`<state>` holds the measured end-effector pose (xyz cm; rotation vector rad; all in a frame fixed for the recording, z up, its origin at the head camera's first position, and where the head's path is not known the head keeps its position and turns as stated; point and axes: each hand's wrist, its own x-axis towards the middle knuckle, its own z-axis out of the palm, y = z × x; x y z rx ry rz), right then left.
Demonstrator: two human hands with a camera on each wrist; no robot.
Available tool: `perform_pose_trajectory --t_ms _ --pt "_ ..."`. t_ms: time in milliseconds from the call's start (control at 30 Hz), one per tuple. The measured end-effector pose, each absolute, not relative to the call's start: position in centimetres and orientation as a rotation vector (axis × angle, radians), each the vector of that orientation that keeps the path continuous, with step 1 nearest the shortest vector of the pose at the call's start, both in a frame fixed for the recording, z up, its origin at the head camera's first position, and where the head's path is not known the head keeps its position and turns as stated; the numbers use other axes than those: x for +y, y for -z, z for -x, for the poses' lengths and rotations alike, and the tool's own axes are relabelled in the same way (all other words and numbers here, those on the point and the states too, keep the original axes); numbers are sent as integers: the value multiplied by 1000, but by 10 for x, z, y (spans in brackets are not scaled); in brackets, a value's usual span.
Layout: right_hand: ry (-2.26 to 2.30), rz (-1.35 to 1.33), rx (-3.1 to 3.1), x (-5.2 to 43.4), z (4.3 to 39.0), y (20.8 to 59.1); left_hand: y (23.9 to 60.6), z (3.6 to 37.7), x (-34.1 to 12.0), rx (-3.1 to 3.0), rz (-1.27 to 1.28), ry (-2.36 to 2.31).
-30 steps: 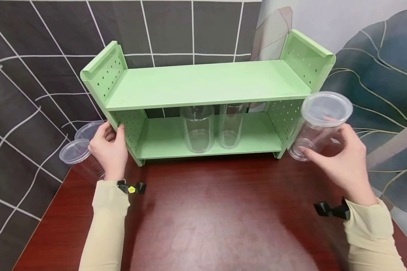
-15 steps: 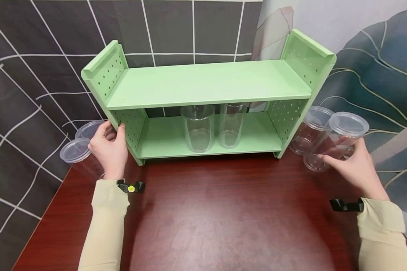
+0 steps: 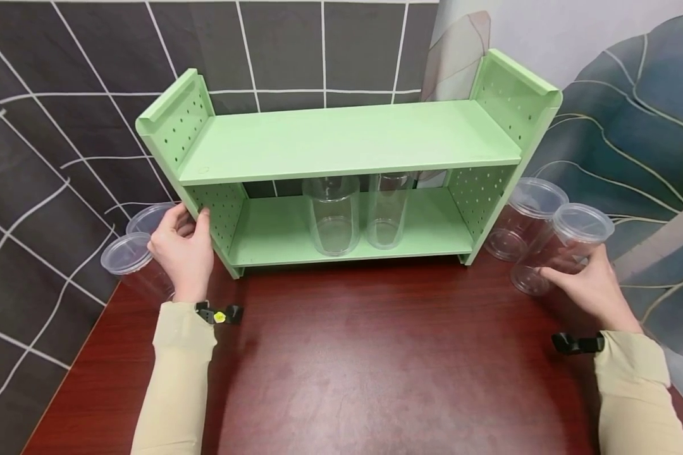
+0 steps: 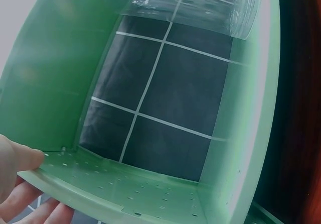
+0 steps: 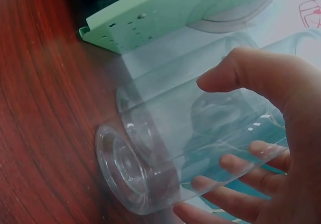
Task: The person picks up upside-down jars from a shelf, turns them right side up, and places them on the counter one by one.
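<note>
A light green two-tier shelf rack with perforated side panels stands on the table. My left hand pinches the front edge of its left panel, thumb on the inner face and fingers outside, as the left wrist view also shows. At the rack's right, my right hand holds a clear lidded jar around its side. In the right wrist view this jar's round base is at the tabletop, thumb on one side and fingers on the other. A second clear jar stands right beside it, against the rack.
Two clear jars, a wide one and a slim one, stand on the lower shelf. Left of the rack are two more lidded jars, one in front and one behind. A dark grid-patterned wall covering rises behind.
My right hand has brought its jar down and to the right, beside the other jar, then shifted it slightly toward me. The left hand keeps its hold on the rack.
</note>
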<state>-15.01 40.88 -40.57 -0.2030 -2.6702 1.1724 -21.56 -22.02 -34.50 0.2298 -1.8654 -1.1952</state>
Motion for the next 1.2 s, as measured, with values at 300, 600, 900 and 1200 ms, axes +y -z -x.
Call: perform_pose_trajectory --t_ms 300,600,900,1200 --pt "-1109 285 -2685 406 144 395 346 217 -221 -1879 -227 1178" --pt "-1144 311 -2516 396 137 362 345 216 -221 -1884 -234 1182" --pt "-1054 225 -2309 365 125 315 343 214 -220 -1875 -227 1198" --pt "-1118 -23 -2138 330 114 282 343 213 -219 -1882 -231 1192"
